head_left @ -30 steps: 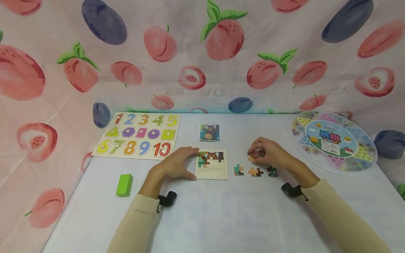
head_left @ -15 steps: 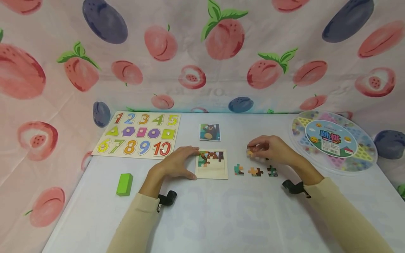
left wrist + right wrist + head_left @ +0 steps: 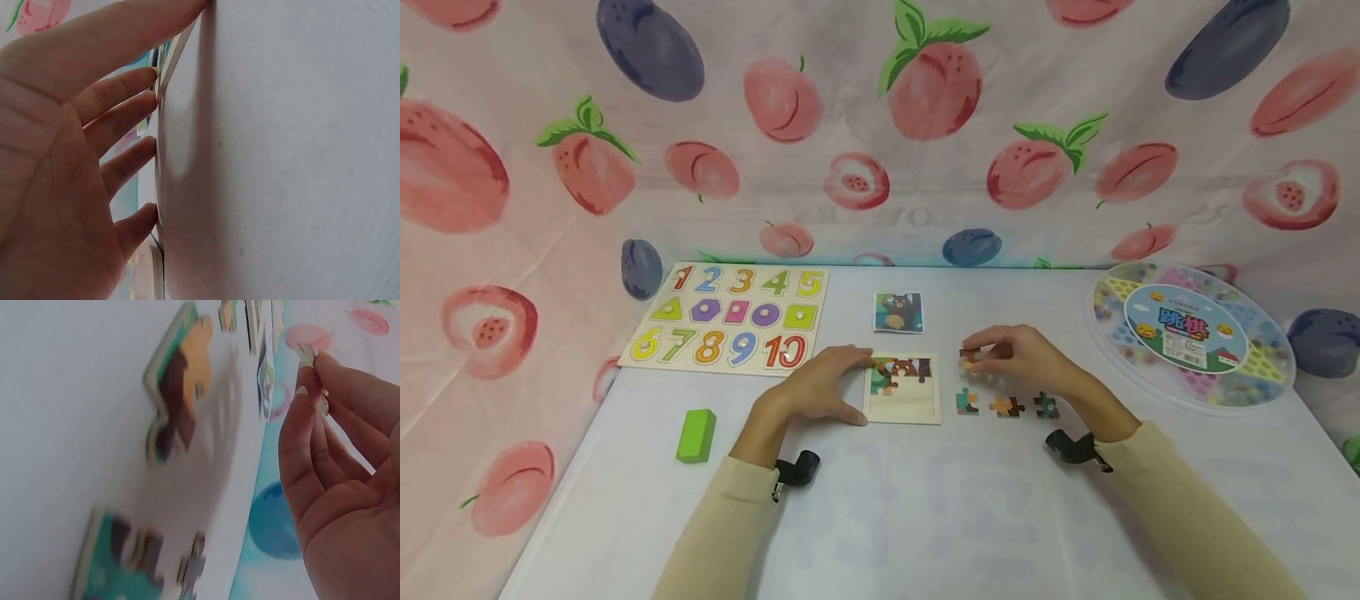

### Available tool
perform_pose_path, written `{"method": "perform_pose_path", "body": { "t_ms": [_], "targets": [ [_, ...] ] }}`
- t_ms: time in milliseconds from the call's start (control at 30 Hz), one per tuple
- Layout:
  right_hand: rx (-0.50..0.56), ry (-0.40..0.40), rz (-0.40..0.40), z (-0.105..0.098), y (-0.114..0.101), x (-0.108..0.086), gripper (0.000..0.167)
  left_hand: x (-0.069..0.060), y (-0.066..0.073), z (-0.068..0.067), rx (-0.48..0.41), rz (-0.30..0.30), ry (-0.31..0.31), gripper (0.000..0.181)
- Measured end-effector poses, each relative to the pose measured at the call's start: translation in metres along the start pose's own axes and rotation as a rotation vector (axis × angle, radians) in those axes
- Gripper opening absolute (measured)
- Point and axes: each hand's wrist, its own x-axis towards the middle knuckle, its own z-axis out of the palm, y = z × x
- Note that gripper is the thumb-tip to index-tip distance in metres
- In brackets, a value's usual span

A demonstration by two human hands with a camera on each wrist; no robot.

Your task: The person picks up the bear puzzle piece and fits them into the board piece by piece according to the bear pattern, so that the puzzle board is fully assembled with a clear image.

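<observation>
Brown puzzle piece (image 3: 969, 356) | right fingers (image 3: 295, 437) pinching it | left fingers (image 3: 122, 122) spread, touching wooden tray (image 3: 901, 407)

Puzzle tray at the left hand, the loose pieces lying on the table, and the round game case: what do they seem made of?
Puzzle tray: probably wood, matte; its bare bed is pale tan.
Loose pieces: wood or thick board, unclear which; printed faces, pale thick edges in the right wrist view.
Round game case: likely clear, smooth plastic, since colours show through it.
</observation>
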Motion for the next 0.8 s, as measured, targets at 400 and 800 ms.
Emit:
{"method": "perform_pose_path", "body": {
  "t_ms": [400,800],
  "targets": [
    [-0.018,-0.032,-0.027,0.027,-0.024,0.013,0.035,-0.001,0.001,-0.002,0.005,0.014,-0.012,0.084],
    [0.004,-0.064,-0.021,0.054,-0.049,0.033,0.033,-0.001,0.001,-0.003,0.011,0.033,-0.011,0.083]
  ]
}}
